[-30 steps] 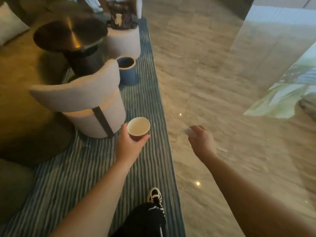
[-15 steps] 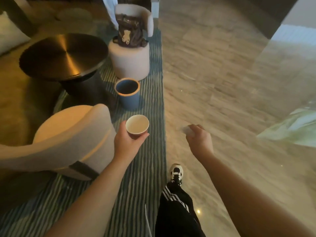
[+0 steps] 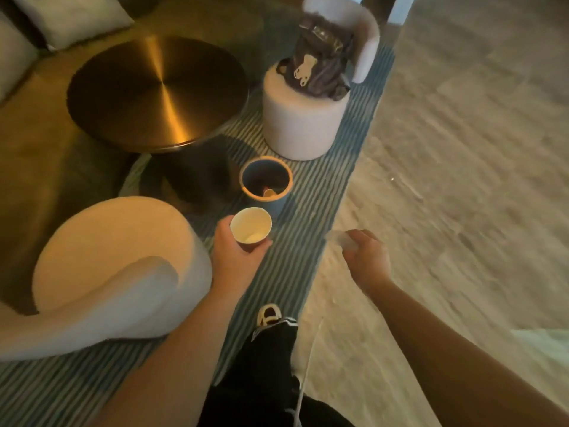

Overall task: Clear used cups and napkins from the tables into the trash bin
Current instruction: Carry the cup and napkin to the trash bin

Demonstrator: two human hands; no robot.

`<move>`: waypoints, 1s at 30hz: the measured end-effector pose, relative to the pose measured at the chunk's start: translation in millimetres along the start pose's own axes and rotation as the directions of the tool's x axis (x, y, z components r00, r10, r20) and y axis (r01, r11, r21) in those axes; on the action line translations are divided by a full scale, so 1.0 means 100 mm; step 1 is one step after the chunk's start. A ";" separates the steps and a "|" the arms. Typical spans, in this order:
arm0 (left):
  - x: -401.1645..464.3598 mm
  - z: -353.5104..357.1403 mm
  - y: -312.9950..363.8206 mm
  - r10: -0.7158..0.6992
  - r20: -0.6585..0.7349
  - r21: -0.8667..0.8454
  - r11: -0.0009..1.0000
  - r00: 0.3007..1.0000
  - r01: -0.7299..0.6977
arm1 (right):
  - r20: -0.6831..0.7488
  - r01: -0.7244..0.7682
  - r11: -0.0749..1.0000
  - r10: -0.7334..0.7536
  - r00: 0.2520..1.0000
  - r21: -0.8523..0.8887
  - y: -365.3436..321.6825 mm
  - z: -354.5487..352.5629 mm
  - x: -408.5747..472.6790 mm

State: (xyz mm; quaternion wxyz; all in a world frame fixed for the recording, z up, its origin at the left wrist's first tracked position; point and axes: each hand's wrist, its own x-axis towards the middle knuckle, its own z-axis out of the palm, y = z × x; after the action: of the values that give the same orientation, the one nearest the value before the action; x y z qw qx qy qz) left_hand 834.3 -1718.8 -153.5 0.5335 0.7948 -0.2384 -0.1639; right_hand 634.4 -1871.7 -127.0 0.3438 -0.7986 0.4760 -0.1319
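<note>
Shoe (image 3: 268, 314): on striped rug (image 3: 292, 257), near its right edge.
Left hand (image 3: 234, 257): gripping upright paper cup (image 3: 251, 225).
Right hand (image 3: 368, 258): closed on napkin (image 3: 338, 237) over bare floor (image 3: 462, 180).
Trash bin (image 3: 266, 180): just beyond cup, open-topped.
Writing: none readable.

Round table (image 3: 157, 90), chairs, striped rug (image 3: 311, 186)

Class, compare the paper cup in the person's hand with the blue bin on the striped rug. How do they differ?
The white-lined paper cup is much smaller than the blue, orange-rimmed trash bin. The cup is held in the left hand above the rug; the bin stands on the striped rug. The cup looks nearly empty; the bin already holds some rubbish. Both are round, open-topped and upright.
</note>
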 end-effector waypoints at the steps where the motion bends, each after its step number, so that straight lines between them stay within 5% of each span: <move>1: 0.16 0.10 -0.01 -0.016 -0.029 -0.007 1.000 0.999 0.015 | 0.022 0.003 1.000 -0.003 1.000 0.029 0.00 0.01 0.25; 11: 2.13 1.02 -0.35 -0.247 -0.237 -0.036 0.969 0.940 0.246 | 0.276 0.128 0.985 -0.092 0.957 -0.115 -0.04 0.54 2.89; 19: 3.47 1.91 -0.78 -0.475 -0.248 -0.076 0.878 0.844 0.472 | 0.430 0.215 0.968 -0.142 0.892 -0.127 -0.19 1.24 4.63; 25: 3.86 2.41 -1.31 -0.626 -0.215 -0.166 0.780 0.750 0.603 | 0.491 0.179 0.973 -0.085 0.867 -0.148 0.01 2.10 5.38; 30: 3.65 2.45 -1.52 -0.730 -0.302 -0.103 0.665 0.613 0.740 | 0.632 0.244 0.966 -0.139 0.763 -0.083 0.11 2.47 5.69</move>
State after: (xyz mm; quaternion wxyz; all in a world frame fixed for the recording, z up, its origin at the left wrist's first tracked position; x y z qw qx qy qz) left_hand 1042.5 -2061.4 -389.2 0.4377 0.8461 0.1942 -0.2340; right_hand 1051.4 -2254.4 -380.3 0.4005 -0.8667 0.2609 0.1424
